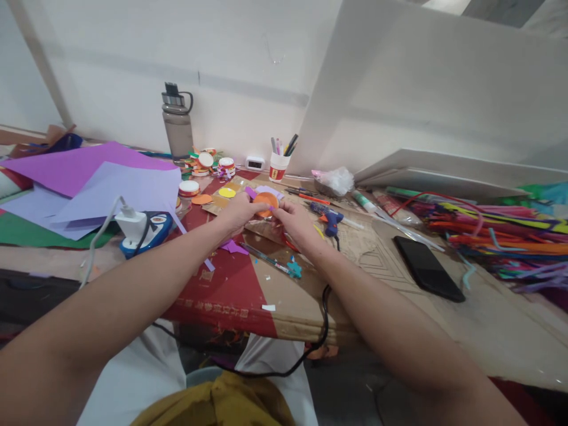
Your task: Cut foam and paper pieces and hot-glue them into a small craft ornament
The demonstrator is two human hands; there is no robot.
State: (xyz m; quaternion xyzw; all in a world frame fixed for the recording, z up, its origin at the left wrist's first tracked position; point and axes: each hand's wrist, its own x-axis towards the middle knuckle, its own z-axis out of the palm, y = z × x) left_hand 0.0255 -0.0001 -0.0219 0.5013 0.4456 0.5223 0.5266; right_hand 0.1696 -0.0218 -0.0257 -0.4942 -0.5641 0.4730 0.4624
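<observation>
An orange paper disc [266, 202] is held up between my two hands over the cardboard-covered table. My left hand [240, 212] grips its left side, with a bit of purple paper showing above the fingers. At the disc's lower right edge, my right hand [290, 218] has its fingers closed, with a small purple piece near the fingertips. A yellow disc [227, 193] and another orange disc [202, 199] lie to the left of my hands. Right of them rests a blue glue gun [332, 222].
Purple sheets [119, 189] and a blue power socket [160, 228] are on the left. A bottle [177, 127] and a pen cup [279, 165] stand at the back. Rightward lie a phone [428, 268] and many pipe cleaners [501, 231]. A black cable crosses the front edge.
</observation>
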